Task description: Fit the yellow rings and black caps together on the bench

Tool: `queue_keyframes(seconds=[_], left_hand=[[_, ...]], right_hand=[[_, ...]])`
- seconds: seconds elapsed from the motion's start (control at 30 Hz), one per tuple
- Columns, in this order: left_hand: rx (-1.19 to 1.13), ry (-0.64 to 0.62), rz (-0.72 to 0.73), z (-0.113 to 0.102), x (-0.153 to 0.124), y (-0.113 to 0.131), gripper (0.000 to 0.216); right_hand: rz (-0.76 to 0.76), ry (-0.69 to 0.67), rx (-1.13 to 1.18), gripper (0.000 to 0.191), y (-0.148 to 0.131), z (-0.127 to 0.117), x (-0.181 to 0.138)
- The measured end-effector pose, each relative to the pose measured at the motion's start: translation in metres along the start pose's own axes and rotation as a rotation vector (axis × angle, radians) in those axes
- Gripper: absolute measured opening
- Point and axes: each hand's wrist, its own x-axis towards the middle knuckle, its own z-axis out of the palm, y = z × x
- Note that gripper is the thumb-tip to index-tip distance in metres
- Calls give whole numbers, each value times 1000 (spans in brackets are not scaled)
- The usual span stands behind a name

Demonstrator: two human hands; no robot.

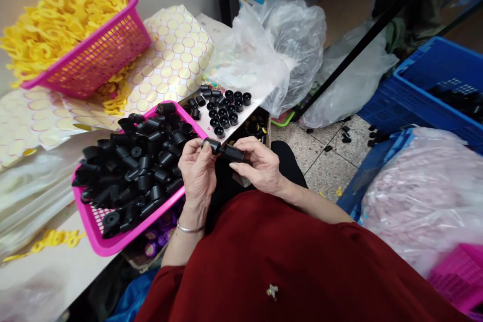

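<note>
Apparently unlabelled, the black cap (222,150) sits pinched between left hand (198,171) and right hand (260,166) fingers.

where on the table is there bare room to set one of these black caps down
A bare white strip lies between the upright caps and the pink tray; a larger bare patch sits left of that tray by the loose yellow rings. The sticker sheets and yellow-ring basket crowd the back.

Even, bright indoor light, soft shadows, wide-angle stretching and blur at edges.

Left hand (196,168), right hand (260,165), gripping black cap (223,150), pink basket (98,244)
</note>
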Motion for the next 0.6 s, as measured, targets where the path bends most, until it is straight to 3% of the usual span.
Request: queue_keyframes(seconds=[0.4, 0.6], left_hand=[[135, -27, 72, 6, -13, -17, 27], [416, -91, 226, 0, -24, -34, 34]], right_hand=[[1, 1, -96, 25, 1, -2, 0], [73, 64, -36, 26, 13, -8, -2]])
